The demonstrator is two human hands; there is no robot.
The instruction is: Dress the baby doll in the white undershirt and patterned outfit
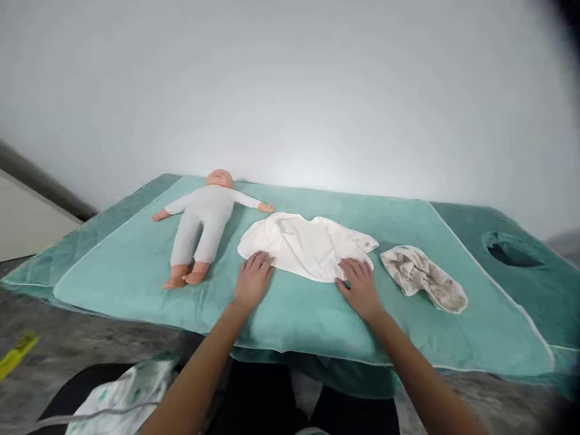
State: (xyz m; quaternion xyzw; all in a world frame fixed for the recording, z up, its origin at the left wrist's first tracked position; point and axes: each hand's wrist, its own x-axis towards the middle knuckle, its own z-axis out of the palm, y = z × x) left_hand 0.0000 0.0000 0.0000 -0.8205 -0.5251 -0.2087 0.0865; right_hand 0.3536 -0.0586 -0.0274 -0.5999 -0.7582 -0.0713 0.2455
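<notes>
A small white garment [308, 244] lies spread on the teal sheet [308, 314], its kind hard to make out; a small printed mark shows near its right end. My left hand [254, 279] rests on its lower left edge with the fingers stretched out. At the lower right edge, my right hand [360, 287] lies on the cloth, fingers spread. To the left a baby doll [206, 211] in a pale bodysuit lies on its back, arms out. A crumpled patterned cloth [421, 275] is to the right of my right hand.
The padded table has a face hole [512, 252] at its right end. A white wall [294, 90] stands behind it. Below the front edge at left, a white cloth with green print [127, 396] lies on something black. A yellow strip [18, 356] is on the grey floor.
</notes>
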